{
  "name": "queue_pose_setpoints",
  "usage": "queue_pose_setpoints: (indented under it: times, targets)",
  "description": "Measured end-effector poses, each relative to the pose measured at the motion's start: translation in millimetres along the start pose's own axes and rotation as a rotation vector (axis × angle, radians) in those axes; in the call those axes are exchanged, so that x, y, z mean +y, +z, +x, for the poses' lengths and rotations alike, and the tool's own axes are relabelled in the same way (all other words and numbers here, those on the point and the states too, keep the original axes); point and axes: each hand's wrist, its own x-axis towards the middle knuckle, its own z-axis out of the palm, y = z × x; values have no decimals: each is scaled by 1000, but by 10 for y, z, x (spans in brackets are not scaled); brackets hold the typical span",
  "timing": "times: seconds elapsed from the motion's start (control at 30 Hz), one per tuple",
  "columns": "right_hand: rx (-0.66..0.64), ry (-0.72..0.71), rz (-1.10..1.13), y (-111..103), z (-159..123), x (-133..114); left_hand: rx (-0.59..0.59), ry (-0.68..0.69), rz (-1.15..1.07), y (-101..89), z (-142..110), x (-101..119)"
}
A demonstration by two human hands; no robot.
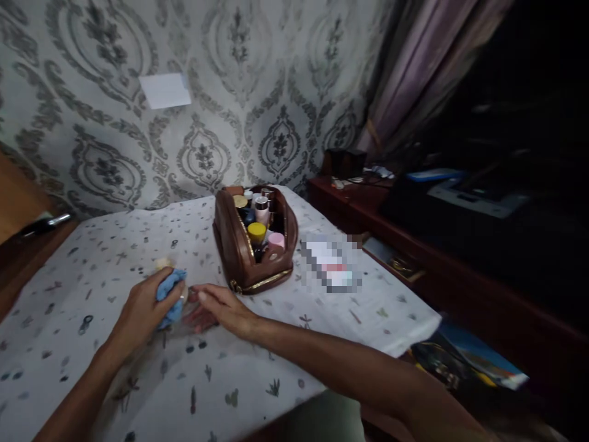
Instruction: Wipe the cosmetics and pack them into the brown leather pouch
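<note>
While the left hand [146,302] pinches a blue cloth [169,293] between thumb and fingers, the right hand [227,312] is partly blurred beside it, so I cannot tell its grip. Both forearms [317,353] reach forward, and the hands nearly meet low over the printed tablecloth [251,374]. Just beyond the right hand stands an open brown bag [230,245], before the patterned wall [248,123].

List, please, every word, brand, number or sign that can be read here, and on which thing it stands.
None can be read.
Bag, cloth: no legible text.
Bottle, yellow lid, pink lid: any print too small or blurred.
Object right of bag: pixelated, unreadable.
</note>
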Motion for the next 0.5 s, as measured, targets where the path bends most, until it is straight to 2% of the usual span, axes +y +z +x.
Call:
queue_pose_setpoints:
  times: [0.1,0.23,0.37,0.5]
  targets:
    - [-2,19,109,-31,19,-69,56,118,-86,93,0,190]
    - [63,17,128,-59,40,-129,106,184,-165,150,-7,241]
    - [78,25,109,-52,39,-121,136,71,-311,243,-63,148]
    - [127,-9,101,-40,21,-108,216,-45,-395,327,-91,-23]
